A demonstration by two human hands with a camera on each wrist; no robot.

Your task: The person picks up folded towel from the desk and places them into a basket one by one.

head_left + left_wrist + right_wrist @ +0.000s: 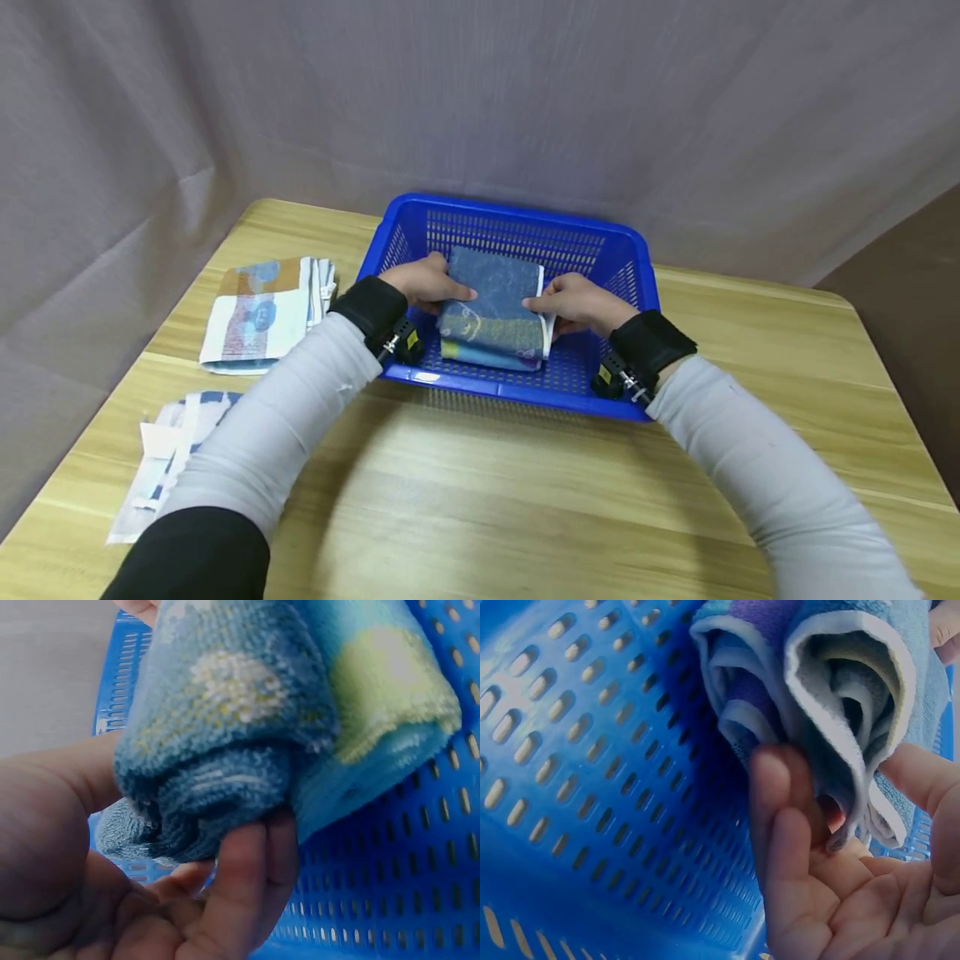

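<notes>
Inside the blue plastic basket point(517, 389), a folded dark blue towel point(495, 279) is held at both ends. My left hand point(429, 281) grips its left end, thumb on top and fingers curled beneath the fold, as the left wrist view shows. At the other end my right hand point(573, 302) pinches the white-edged side between thumb and fingers. A second folded towel point(390, 682), light blue with yellow, lies against the dark one on the basket's near side. Its white-hemmed, purple-marked end point(746, 675) shows in the right wrist view.
A folded white, brown and blue towel point(258, 317) lies on the wooden table point(480, 500) left of the basket. Nearer, a white and blue cloth point(168, 450) is partly hidden by my left sleeve. A grey curtain point(480, 108) hangs behind the table.
</notes>
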